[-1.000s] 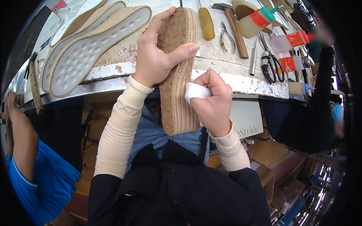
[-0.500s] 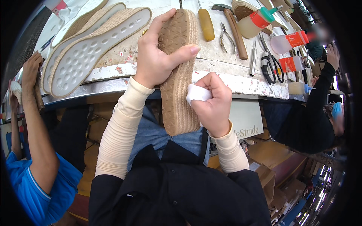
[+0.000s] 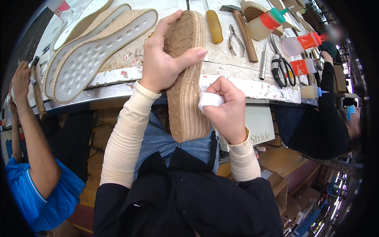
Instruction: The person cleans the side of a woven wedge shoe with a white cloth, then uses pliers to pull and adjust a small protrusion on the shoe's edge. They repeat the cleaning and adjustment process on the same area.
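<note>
A thick shoe sole (image 3: 185, 106) with a brown patterned tread and a woven, rope-like side stands tilted at the bench's front edge, its lower end over my lap. My left hand (image 3: 164, 59) grips its upper part, thumb across the woven side and fingers behind the tread. Pinched in my right hand (image 3: 229, 106) is a white cloth (image 3: 210, 100), held against or just beside the right side of the sole; whether it touches is hard to tell. The fingers of my right hand are curled tight around the cloth.
White-topped soles (image 3: 85, 67) overlap on the bench (image 3: 114, 77) at left. Rightward lie a yellow-handled tool (image 3: 214, 27), nippers (image 3: 236, 41), a hammer (image 3: 246, 37), a silver pen-like tool (image 3: 263, 63), scissors (image 3: 282, 67) and squeeze bottles (image 3: 266, 24). Co-workers sit on both sides.
My right hand with the cloth has shifted slightly right and down along the sole. My left hand and the sole are nearly still. The co-workers' arms at both sides have moved.
</note>
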